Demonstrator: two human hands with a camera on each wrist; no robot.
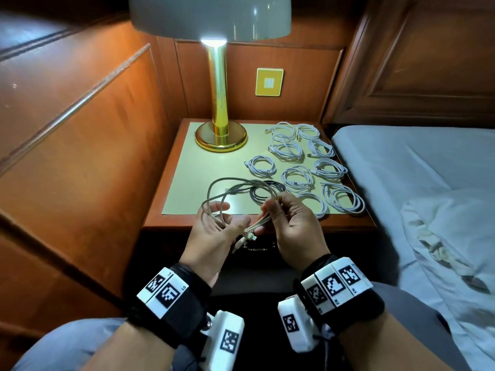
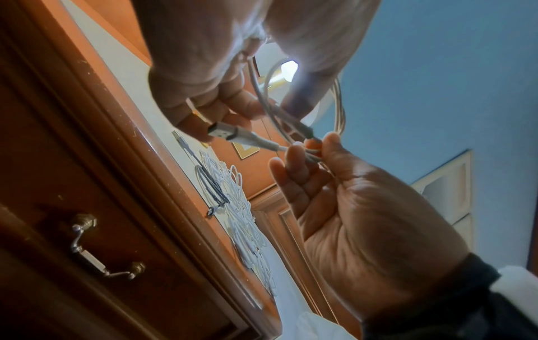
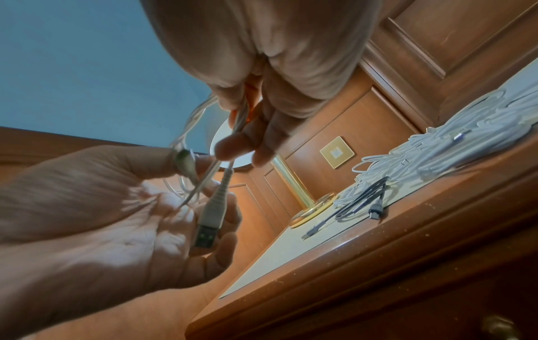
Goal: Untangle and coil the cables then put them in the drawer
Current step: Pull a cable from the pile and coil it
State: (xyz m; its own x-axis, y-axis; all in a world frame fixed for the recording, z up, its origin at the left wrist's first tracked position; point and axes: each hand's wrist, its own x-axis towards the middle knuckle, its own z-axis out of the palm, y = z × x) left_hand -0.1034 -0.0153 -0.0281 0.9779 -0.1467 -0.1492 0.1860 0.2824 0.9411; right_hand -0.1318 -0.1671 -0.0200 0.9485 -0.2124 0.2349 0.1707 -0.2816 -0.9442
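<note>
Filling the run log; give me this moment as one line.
phase: coiling | left hand: holds grey cable loops | right hand: pinches strands | white coils, black cable: on nightstand | drawer: closed

Warm light from lit lamp [image 1: 214, 41] w/ glare at bulb; room edges dim. Wide-angle bending at frame edges, esp. wrist views. Left hand [image 2: 203, 46] & right hand [image 3: 276, 46] close to lens, soft/blurred.

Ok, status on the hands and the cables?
Left hand and right hand both gripping grey cable, half coiled. White coils and black cable wait on nightstand. Drawer shut.
</note>
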